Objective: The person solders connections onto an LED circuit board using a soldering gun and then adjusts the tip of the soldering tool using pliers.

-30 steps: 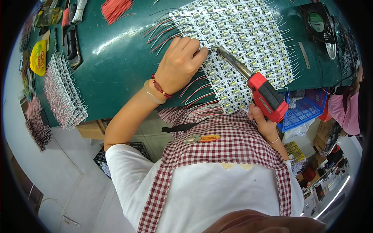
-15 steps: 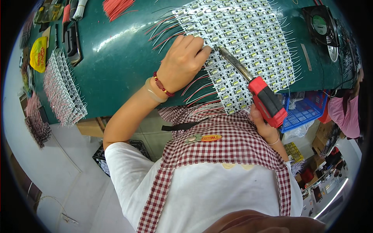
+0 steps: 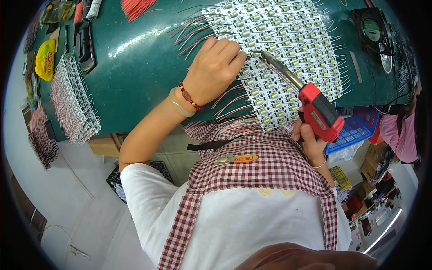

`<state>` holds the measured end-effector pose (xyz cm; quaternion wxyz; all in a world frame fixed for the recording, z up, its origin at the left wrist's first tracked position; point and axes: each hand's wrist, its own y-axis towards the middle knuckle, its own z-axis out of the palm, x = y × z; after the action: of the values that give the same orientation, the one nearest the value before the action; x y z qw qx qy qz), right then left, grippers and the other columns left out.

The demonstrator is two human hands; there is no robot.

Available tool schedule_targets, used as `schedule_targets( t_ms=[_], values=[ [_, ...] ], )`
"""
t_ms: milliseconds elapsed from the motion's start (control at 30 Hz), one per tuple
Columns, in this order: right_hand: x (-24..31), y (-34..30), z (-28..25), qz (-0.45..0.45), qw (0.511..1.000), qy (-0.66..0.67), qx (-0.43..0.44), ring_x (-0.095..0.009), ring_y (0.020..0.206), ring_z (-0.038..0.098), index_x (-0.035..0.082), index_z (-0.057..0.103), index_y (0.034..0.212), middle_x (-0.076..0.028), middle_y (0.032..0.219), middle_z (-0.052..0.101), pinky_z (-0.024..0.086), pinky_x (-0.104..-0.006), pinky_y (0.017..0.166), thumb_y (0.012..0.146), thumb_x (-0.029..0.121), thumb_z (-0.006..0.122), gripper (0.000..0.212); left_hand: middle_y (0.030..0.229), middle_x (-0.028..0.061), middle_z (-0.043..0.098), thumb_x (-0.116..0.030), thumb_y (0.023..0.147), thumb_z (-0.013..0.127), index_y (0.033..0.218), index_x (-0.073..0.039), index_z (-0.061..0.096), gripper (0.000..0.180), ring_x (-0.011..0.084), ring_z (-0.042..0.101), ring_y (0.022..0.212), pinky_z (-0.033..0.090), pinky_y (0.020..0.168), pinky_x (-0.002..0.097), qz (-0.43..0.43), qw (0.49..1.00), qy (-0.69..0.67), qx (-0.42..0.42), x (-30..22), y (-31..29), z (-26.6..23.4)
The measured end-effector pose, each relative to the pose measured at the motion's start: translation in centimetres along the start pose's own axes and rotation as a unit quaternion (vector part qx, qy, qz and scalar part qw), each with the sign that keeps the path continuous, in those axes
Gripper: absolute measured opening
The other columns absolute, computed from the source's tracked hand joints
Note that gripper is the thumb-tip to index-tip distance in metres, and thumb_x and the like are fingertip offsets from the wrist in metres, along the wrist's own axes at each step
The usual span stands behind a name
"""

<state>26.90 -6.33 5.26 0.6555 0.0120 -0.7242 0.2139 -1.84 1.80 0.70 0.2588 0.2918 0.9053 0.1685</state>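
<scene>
A sheet of small white LED circuit boards (image 3: 288, 49) lies on the green table, with red, white and black wires (image 3: 229, 105) along its left edge. My left hand (image 3: 215, 65) rests over that edge, its fingers pinched together; whatever is between them is hidden. My right hand (image 3: 311, 139) grips a red and black soldering iron (image 3: 320, 112) from below, most of its fingers covered by the handle. The iron slants up and left over the boards, its tip close to my left fingertips. Whether the tip touches a board, I cannot tell.
A small black fan (image 3: 371, 29) stands at the right, near a metal ruler (image 3: 356, 66). Stacked wired boards (image 3: 74, 99) sit at the left table edge by a yellow bag (image 3: 45, 60). Red wires (image 3: 135, 8) lie at the back. A blue crate (image 3: 355, 130) is below right.
The soldering iron has shifted a little to the right, its tip farther from my left fingers. My right hand moved with it; my left hand stays pinched in nearly the same place.
</scene>
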Motion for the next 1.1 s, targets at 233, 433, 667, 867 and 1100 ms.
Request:
schedule_targets(
  t_ms=[233, 433, 667, 867, 1100],
  values=[
    [0.2, 0.0, 0.0, 0.004, 0.996, 0.079, -0.040, -0.012, 0.049, 0.049, -0.006, 0.048, 0.125, -0.008, 0.063, 0.055, 0.042, -0.0263, 0.048, 0.095, 0.024, 0.060, 0.044, 0.076, 0.0028, 0.052, -0.002, 0.070, 0.063, 0.091, -0.005, 0.069, 0.022, 0.0199, 0.056, 0.074, 0.043, 0.070, 0.0334, 0.012, 0.998, 0.058, 0.020, 0.0, 0.1, -0.3],
    [-0.1, -0.4, -0.2, 0.006, 0.998, 0.057, -0.032, -0.012, 0.051, 0.050, -0.006, 0.048, 0.126, -0.007, 0.064, 0.055, 0.043, -0.0262, 0.050, 0.095, 0.025, 0.060, 0.045, 0.076, 0.0014, 0.052, -0.002, 0.069, 0.066, 0.090, -0.007, 0.068, 0.022, 0.0188, 0.055, 0.072, 0.042, 0.068, 0.0327, 0.011, 0.997, 0.069, -0.018, -0.6, 0.4, -1.0],
    [-0.3, -1.1, -0.5, 0.000, 0.997, 0.068, -0.026, -0.012, 0.052, 0.050, -0.005, 0.048, 0.127, -0.007, 0.064, 0.055, 0.043, -0.0258, 0.051, 0.096, 0.026, 0.060, 0.046, 0.072, 0.0029, 0.048, 0.000, 0.067, 0.066, 0.093, -0.006, 0.069, 0.026, 0.0193, 0.050, 0.066, 0.039, 0.061, 0.0325, -0.036, 0.999, 0.015, -0.020, -2.0, -0.9, -0.1],
    [-0.8, -1.7, -1.1, 0.010, 1.000, 0.018, 0.015, -0.013, 0.052, 0.051, -0.006, 0.048, 0.127, -0.008, 0.065, 0.056, 0.043, -0.0259, 0.052, 0.096, 0.027, 0.060, 0.047, 0.071, 0.0041, 0.046, 0.001, 0.067, 0.065, 0.093, -0.005, 0.069, 0.027, 0.0198, 0.049, 0.065, 0.039, 0.060, 0.0328, -0.030, 0.999, -0.008, -0.013, -2.0, -0.9, 0.3],
    [-1.7, -1.9, -1.4, 0.011, 0.996, -0.070, 0.046, -0.013, 0.056, 0.052, -0.005, 0.049, 0.119, -0.008, 0.066, 0.056, 0.043, -0.0260, 0.053, 0.096, 0.025, 0.058, 0.039, 0.072, 0.0048, 0.045, 0.001, 0.067, 0.064, 0.093, -0.004, 0.069, 0.026, 0.0203, 0.049, 0.066, 0.040, 0.061, 0.0334, -0.033, 0.999, -0.014, -0.010, -2.1, -0.8, 0.4]
  ],
)
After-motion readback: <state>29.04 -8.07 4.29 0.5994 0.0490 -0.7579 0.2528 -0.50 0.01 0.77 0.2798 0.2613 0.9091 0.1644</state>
